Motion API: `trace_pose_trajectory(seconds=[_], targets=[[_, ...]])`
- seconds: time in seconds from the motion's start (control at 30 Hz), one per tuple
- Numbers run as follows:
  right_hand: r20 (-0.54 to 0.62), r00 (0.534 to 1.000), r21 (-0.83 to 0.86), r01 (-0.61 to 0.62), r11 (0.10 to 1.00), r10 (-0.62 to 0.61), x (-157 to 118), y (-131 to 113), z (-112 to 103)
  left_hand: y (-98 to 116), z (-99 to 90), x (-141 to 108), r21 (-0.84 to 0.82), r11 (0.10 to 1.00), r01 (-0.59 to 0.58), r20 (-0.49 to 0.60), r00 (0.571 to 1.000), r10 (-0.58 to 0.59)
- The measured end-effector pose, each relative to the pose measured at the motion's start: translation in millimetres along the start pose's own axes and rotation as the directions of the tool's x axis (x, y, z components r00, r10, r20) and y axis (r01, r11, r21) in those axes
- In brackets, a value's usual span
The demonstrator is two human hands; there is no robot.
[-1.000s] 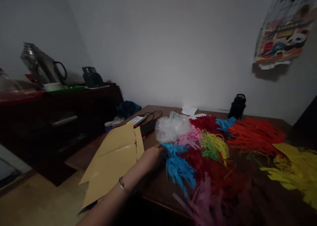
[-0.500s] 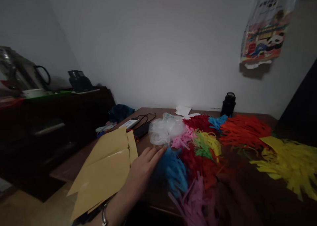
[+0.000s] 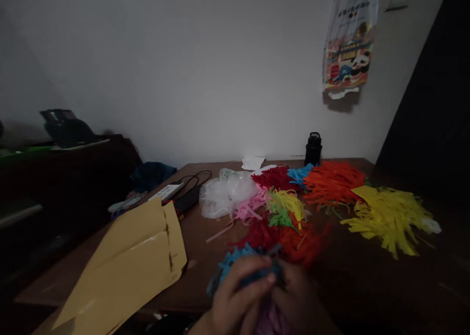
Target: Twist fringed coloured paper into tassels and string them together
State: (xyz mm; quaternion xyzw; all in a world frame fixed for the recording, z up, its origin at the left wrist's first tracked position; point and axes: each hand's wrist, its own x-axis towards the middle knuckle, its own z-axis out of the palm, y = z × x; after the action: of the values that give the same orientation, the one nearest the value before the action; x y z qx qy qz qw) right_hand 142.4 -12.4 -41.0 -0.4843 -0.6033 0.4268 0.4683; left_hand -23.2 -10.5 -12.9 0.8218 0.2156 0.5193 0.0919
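L hand (image 3: 235, 293) and R hand (image 3: 297, 298) together at lower ctr, just over near edge of dark-brown flat-topped table (image 3: 205, 249). L fingers curled, gripping bundle of bright-blue, thin-cut fringe strips (image 3: 233, 259); strips fan out toward the L, past the knuckles. R hand close up against same bundle, dim + blurred; can't tell whether it grips or only touches. Mauve-pink loose strips (image 3: 270, 320) show low down, betw. the two hands; can't tell if held. Just beyond hands, on table: dark-red fringe strips (image 3: 257, 234), w/ orange-red fringe strips (image 3: 299, 242) adjoining on R. Behind these: light-green narrow strips (image 3: 279, 217) next to pale-yellow narrow strips (image 3: 293, 203), then light-pink strips (image 3: 249, 208) touching crumpled clear plastic bag (image 3: 222, 195). Farther back: crimson fringe pile (image 3: 273, 177), small sky-blue fringe tuft (image 3: 299, 174), wide bright-orange fringe pile (image 3: 334, 182). Bright-yellow fringe pile, uncut band at one corner (image 3: 391, 217), lies apart on R side. Black cylindrical bottle w/ loop cap (image 3: 313, 150) upright nr wall, behind orange pile. L side: tan flat paper sheets or envelopes (image 3: 128, 261), overlapping, well apart from piles; beyond them, white slab-shaped device (image 3: 166, 192) nr thin black cable (image 3: 194, 178). Printed plastic bag w/ panda picture (image 3: 348, 56) hangs on wall, upper R.
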Motion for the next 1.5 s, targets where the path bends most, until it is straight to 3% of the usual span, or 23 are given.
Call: trace_pose_trajectory(seconds=[0.03, 0.1, 0.13, 0.17, 0.27, 0.33, 0.37, 0.43, 0.47, 0.6, 0.67, 0.73, 0.8, 0.87, 0.97, 1.0, 1.07, 1.13, 1.2, 1.3, 1.37, 1.43, 1.5], targets=[[-0.001, 1.0, 0.074, -0.019, 0.997, 0.019, 1.1, -1.2, -4.4, -4.1, 2.3, 0.1, 0.027, 0.996, 0.081, -0.136, 0.988, -0.077], [0.0, 0.999, 0.222, -0.05, 0.974, 0.051, 3.6, -4.1, -12.0, -10.5, 4.8, 4.3, -0.003, 0.949, 0.316, -0.296, 0.906, -0.302], [0.003, 0.998, 0.275, -0.058, 0.96, 0.059, 4.5, -5.1, -14.1, -12.4, 5.7, 8.0, -0.06, 0.904, 0.423, -0.27, 0.865, -0.423], [0.005, 0.998, 0.298, -0.058, 0.953, 0.059, 5.0, -5.6, -15.1, -13.4, 6.8, 12.0, -0.121, 0.855, 0.505, -0.178, 0.836, -0.519], [0.04, 0.997, 0.281, -0.075, 0.957, 0.066, 3.8, -4.4, -13.3, -13.3, 12.0, 21.8, -0.305, 0.707, 0.638, 0.109, 0.761, -0.639], [0.045, 0.996, 0.253, -0.083, 0.964, 0.074, 2.0, -4.3, -12.9, -12.9, 16.4, 23.8, -0.473, 0.541, 0.695, 0.138, 0.666, -0.733], [0.04, 0.997, 0.245, -0.075, 0.967, 0.067, 1.3, -5.2, -13.7, -13.0, 18.4, 23.4, -0.565, 0.436, 0.701, 0.122, 0.593, -0.796], [0.0, 1.0, 0.217, -0.019, 0.976, 0.019, 0.6, -8.5, -16.6, -13.3, 21.6, 21.0, -0.727, 0.255, 0.638, 0.082, 0.449, -0.89], [-0.019, 1.0, 0.187, 0.024, 0.982, -0.021, 0.5, -10.1, -18.0, -13.2, 23.0, 19.5, -0.776, 0.211, 0.594, 0.068, 0.412, -0.909], [0.012, 0.981, -0.034, 0.194, 0.98, -0.194, 0.8, -5.4, -17.5, -8.0, 29.3, 15.7, -0.788, 0.139, 0.6, 0.159, 0.417, -0.895], [0.065, 0.968, -0.161, 0.252, 0.954, -0.244, 0.7, 4.0, -14.6, -4.3, 31.0, 16.7, -0.763, 0.07, 0.643, 0.244, 0.386, -0.89], [0.107, 0.968, -0.221, 0.244, 0.944, -0.226, 0.4, 13.0, -14.3, -2.7, 27.9, 19.1, -0.76, 0.027, 0.649, 0.279, 0.364, -0.889], [0.106, 0.984, -0.206, 0.162, 0.965, -0.142, -0.3, 17.5, -19.9, -3.4, 18.9, 21.3, -0.751, 0.086, 0.654, 0.234, 0.387, -0.892], [0.01, 0.998, -0.192, 0.059, 0.98, -0.058, -2.5, 16.3, -31.4, -4.5, 6.3, 21.8, -0.663, 0.272, 0.698, 0.122, 0.459, -0.88], [-0.183, 0.981, -0.195, 0.031, 0.98, -0.067, -10.5, 6.4, -50.2, -2.0, -8.6, 18.0, -0.349, 0.616, 0.706, 0.026, 0.665, -0.747], [-0.178, 0.978, -0.198, 0.07, 0.978, -0.106, -13.9, 2.0, -54.2, -0.1, -10.4, 15.7, -0.256, 0.69, 0.677, 0.053, 0.723, -0.689], [-0.049, 0.98, -0.218, 0.177, 0.96, -0.191, -20.2, -6.8, -56.5, 4.2, -8.9, 10.2, -0.151, 0.76, 0.632, 0.129, 0.775, -0.619], [0.105, 0.967, -0.268, 0.251, 0.93, -0.231, -24.0, -13.4, -52.6, 7.9, -2.7, 4.1, -0.137, 0.754, 0.643, 0.195, 0.763, -0.616], [0.137, 0.962, -0.338, 0.269, 0.902, -0.236, -25.0, -16.9, -46.8, 10.7, 5.0, -0.9, -0.235, 0.682, 0.693, 0.232, 0.721, -0.652], [0.093, 0.97, -0.361, 0.245, 0.9, -0.226, -24.9, -20.1, -43.8, 13.5, 13.3, -3.2, -0.507, 0.444, 0.739, 0.293, 0.633, -0.717], [0.039, 0.976, -0.314, 0.215, 0.925, -0.213, -25.8, -24.4, -47.8, 13.6, 14.1, 0.0, -0.595, 0.312, 0.741, 0.317, 0.573, -0.756], [-0.041, 0.977, -0.269, 0.191, 0.944, -0.209, -27.4, -30.9, -54.9, 11.6, 10.5, 6.1, -0.595, 0.282, 0.752, 0.287, 0.527, -0.8], [-0.112, 0.969, -0.253, 0.185, 0.95, -0.219, -28.5, -37.8, -62.5, 7.7, 2.4, 12.6, -0.582, 0.296, 0.757, 0.18, 0.475, -0.861]])
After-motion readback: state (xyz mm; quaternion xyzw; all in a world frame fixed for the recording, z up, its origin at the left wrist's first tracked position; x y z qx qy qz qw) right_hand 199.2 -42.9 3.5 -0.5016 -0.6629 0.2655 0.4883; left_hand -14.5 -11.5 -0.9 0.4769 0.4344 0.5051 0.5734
